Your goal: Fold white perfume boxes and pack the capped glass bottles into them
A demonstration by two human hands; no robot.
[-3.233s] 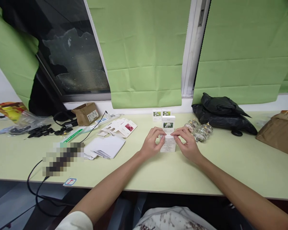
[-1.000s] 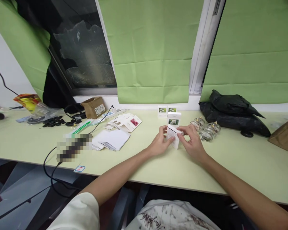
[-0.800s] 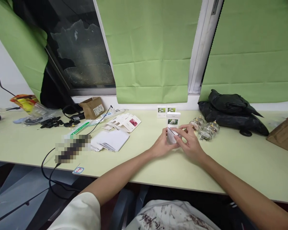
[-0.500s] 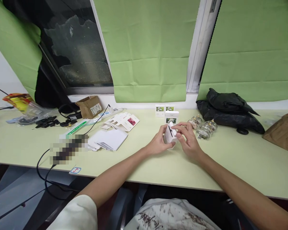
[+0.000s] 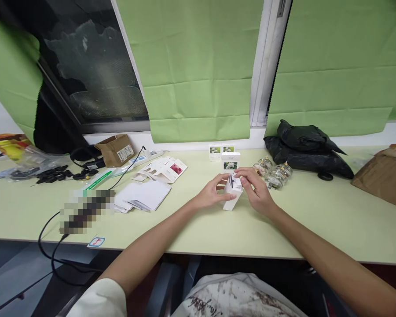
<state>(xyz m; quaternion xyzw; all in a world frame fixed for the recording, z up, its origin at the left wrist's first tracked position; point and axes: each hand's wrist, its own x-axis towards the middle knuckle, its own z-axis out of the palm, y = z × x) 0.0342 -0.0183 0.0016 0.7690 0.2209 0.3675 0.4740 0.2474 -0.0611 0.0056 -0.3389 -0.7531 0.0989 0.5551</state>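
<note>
A small white carton (image 5: 231, 199) stands slightly tilted over the table in front of me, its top end partly open with a dark gap under the flap. My left hand (image 5: 214, 192) grips the carton from the left, thumb across its front and fingers behind. At the carton's top right, my right hand (image 5: 255, 188) has its bent fingers and thumb on the flap (image 5: 236, 181). Just behind stands another white box (image 5: 231, 161) with a flower picture, and two similar boxes, one of them a small picture box (image 5: 214, 152), are farther back.
Clear round ornaments (image 5: 279, 175) with gold tops lie right of the boxes, before black plastic bags (image 5: 308, 152). A brown carton (image 5: 384, 176) sits far right. Flattened boxes (image 5: 168, 169), white card sheets (image 5: 148, 193), a cable and an open cardboard box (image 5: 115, 149) are on the left.
The raised flap at the carton's top has been pushed down lower. The carton now shows more of its front, and my right fingers have shifted onto its top edge. The view has turned slightly.
</note>
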